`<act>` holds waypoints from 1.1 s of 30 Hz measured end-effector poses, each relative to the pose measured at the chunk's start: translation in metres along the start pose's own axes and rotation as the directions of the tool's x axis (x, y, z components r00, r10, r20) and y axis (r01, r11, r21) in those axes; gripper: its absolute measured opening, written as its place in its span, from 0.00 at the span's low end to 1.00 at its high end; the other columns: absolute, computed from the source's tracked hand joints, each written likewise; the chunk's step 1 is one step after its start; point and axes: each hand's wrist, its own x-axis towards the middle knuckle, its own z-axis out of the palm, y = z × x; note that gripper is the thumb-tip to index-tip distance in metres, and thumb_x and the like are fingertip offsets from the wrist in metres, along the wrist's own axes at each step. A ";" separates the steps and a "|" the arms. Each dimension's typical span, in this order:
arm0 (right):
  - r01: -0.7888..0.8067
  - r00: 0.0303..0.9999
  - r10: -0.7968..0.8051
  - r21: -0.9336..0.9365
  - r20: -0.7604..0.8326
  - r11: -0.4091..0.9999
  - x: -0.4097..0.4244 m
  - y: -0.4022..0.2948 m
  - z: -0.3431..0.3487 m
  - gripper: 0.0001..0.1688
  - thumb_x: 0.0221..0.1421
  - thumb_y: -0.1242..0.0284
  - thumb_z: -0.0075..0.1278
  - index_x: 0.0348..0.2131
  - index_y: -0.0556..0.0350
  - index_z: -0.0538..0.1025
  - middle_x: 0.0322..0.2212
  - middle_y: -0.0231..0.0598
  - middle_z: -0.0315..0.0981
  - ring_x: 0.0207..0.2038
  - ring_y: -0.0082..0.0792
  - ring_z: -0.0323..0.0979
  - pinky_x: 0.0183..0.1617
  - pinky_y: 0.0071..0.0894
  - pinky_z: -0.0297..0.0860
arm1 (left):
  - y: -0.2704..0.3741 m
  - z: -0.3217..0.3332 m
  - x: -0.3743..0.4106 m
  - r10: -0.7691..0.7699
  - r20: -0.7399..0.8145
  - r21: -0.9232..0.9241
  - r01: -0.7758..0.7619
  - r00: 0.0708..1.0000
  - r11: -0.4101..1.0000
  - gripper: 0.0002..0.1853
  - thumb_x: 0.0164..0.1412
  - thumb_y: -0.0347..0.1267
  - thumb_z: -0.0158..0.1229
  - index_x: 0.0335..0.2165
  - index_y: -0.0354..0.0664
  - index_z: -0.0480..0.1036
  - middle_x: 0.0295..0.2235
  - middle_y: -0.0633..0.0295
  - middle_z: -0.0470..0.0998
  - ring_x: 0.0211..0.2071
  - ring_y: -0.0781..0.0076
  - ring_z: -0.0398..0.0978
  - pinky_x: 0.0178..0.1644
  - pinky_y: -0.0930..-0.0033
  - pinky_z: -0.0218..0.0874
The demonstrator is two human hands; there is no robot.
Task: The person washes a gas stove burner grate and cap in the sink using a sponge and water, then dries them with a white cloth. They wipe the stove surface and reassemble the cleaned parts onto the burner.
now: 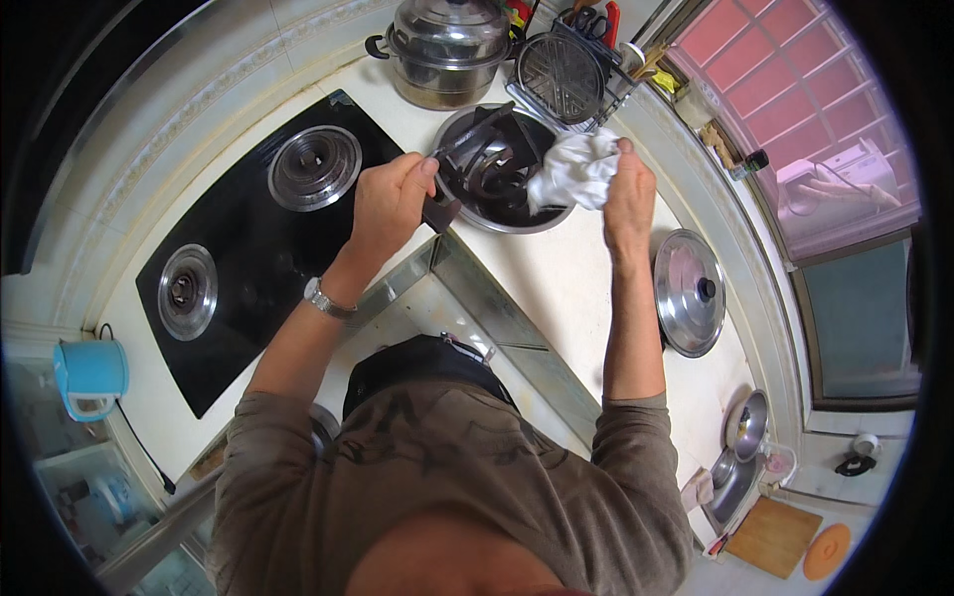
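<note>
My left hand [395, 197] grips the edge of a black metal pan support [481, 128] at the left rim of a steel basin [514, 226]. Its dark arms stick out above and below my fingers, and part of it is hidden by the hand. More dark pieces [496, 186] lie inside the basin, too jumbled to tell apart. A crumpled white cloth [577, 170] is bunched in my right hand [630, 201], over the basin's right side. Left of my left hand is a black glass gas hob [257, 246], its two burners bare of supports.
Behind the basin stand a steel steamer pot [451, 56] and a rack with a round black grate [560, 77]. A steel lid [692, 290] lies right of my right forearm. A blue kettle [89, 372] is far left; a sink [734, 492] and wooden cutting board [775, 535] are lower right.
</note>
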 end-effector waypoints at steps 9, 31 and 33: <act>0.450 0.890 -0.377 -0.626 0.256 0.637 -0.003 -0.017 0.063 0.23 0.45 0.77 0.48 0.43 0.64 0.62 0.31 0.58 0.66 0.34 0.51 0.69 0.34 0.43 0.66 | 0.015 0.027 -0.003 -0.046 0.062 -0.039 0.048 0.997 0.998 0.19 0.58 0.35 0.45 0.17 0.34 0.67 0.10 0.58 0.63 0.13 0.71 0.61 0.19 0.71 0.52; 0.086 0.994 -0.070 -0.220 0.081 0.972 -0.005 0.038 0.005 0.19 0.55 0.63 0.38 0.34 0.63 0.70 0.25 0.45 0.66 0.29 0.37 0.65 0.34 0.32 0.61 | 0.007 0.018 0.021 -0.232 -0.078 -0.149 0.218 0.970 0.964 0.22 0.60 0.38 0.40 0.17 0.34 0.69 0.12 0.63 0.66 0.15 0.77 0.61 0.21 0.73 0.53; -0.090 0.966 0.105 -0.074 0.235 0.993 -0.009 0.008 0.010 0.16 0.53 0.66 0.40 0.34 0.63 0.70 0.25 0.40 0.68 0.29 0.31 0.65 0.34 0.29 0.61 | 0.000 0.021 0.017 -0.196 -0.101 -0.132 0.182 0.975 0.974 0.23 0.62 0.38 0.39 0.17 0.36 0.68 0.12 0.66 0.65 0.15 0.81 0.60 0.21 0.76 0.52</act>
